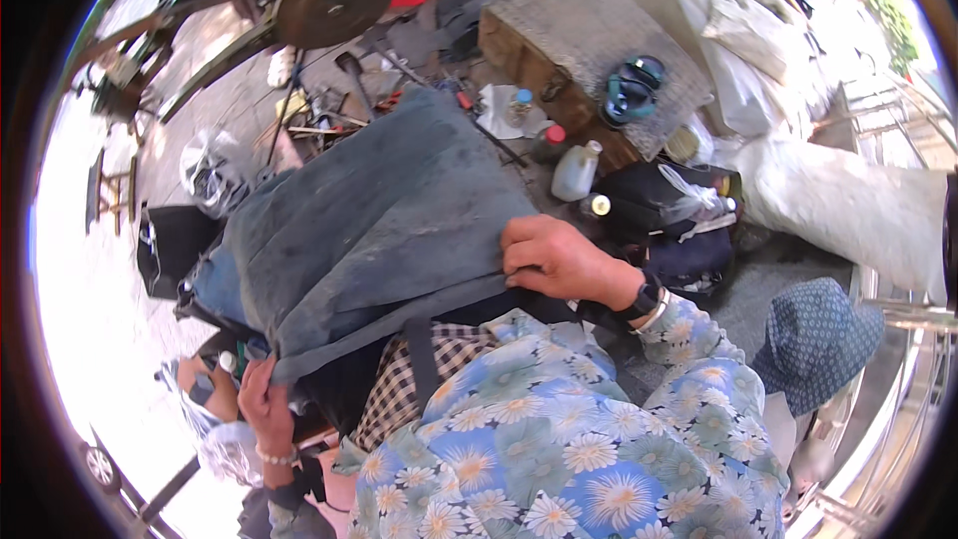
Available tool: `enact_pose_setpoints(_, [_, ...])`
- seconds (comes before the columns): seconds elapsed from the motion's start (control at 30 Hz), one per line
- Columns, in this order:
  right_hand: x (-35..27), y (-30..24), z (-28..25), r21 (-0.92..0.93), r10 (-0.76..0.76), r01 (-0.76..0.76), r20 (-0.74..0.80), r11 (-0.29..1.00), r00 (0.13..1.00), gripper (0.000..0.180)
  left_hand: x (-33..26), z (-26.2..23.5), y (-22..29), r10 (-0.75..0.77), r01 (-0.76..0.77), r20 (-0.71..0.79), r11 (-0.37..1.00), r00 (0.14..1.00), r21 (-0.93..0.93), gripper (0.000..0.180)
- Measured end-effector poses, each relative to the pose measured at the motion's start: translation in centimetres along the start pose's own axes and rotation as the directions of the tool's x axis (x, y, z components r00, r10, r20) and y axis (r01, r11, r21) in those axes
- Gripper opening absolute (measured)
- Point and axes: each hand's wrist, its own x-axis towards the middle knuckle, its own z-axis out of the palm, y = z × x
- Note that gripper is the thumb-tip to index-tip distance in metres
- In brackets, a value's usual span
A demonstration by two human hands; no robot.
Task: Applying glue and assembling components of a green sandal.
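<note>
A worn dark blue-grey cloth (379, 190) lies spread over my lap, its near edge folded into a hem-like band. Wrinkles and pale smudges run across its surface. At the near left corner, my left hand (263, 401) is closed on the cloth's edge. My right hand (557, 258) pinches the right end of the same band between thumb and fingers. What lies under the cloth is hidden. A brown checked fabric (399, 379) with a dark strap shows just below the band, between my hands.
Ahead stands a wooden box (589, 40) with dark goggles (634, 90) on top. Beside it are a translucent bottle (576, 172) and a red-capped bottle (549, 144). Tools (354, 80) litter the ground beyond the cloth. A round metal disc (332, 2) sits far left; white sacks (838, 190) lie right.
</note>
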Motion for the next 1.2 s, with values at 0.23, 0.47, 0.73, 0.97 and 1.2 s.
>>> enact_pose_setpoints(0.23, [-3.4, -1.6, -4.4, 0.435, 0.063, -0.221, 0.348, 0.873, 0.935, 0.011, -0.5, -6.2, 6.5, 0.042, 0.127, 0.491, 0.944, 0.870, -0.305, 0.033])
enact_pose_setpoints(0.47, [-9.3, 4.3, -6.2, 0.754, 0.523, -0.537, 0.304, 0.379, 0.796, 0.024, -2.0, -2.4, 5.9, -0.271, 0.673, 0.763, 0.688, 0.586, -0.273, 0.038])
enact_pose_setpoints(0.73, [-4.8, 24.4, -10.3, 0.966, 0.973, 0.237, -0.147, 0.102, 0.179, 0.072, 8.5, -2.9, -0.1, -0.158, 0.159, -0.019, 0.985, 0.987, 0.064, 0.052])
enact_pose_setpoints(0.97, [-6.5, 30.6, -11.6, 0.939, 0.891, 0.151, -0.341, 0.309, 0.300, 0.058, 15.2, 3.2, -5.8, -0.165, 0.170, -0.044, 0.969, 0.985, 0.178, 0.049])
enact_pose_setpoints(1.2, [-9.7, 28.7, -13.8, 0.898, 0.895, 0.439, -0.174, -0.027, 0.411, 0.033, 15.5, -0.3, -4.0, -0.112, 0.115, -0.033, 0.988, 0.993, 0.099, 0.023])
